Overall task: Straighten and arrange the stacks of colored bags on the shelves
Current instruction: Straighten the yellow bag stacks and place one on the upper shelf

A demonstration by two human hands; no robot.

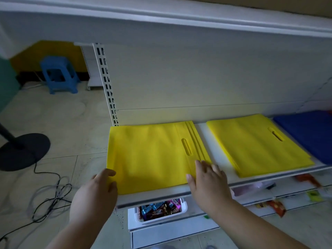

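A stack of yellow bags [152, 155] with a handle slot lies at the left end of the white shelf [203, 133], its top bags fanned out at the right edge. My left hand [100, 187] grips the stack's front left corner, thumb on top. Flat and with straight fingers, my right hand [206, 178] rests against the stack's front right corner. A second yellow stack [255, 144] lies to the right, slightly skewed. At the far right sits a blue stack [309, 132], partly cut off by the frame.
Lower shelves hold a white bin of wrapped snacks [159, 209] and loose packets [276, 207]. On the floor at left are a fan base [23, 151], tangled cables [52, 193] and a blue stool [59, 74]. An upper shelf edge [179, 17] overhangs.
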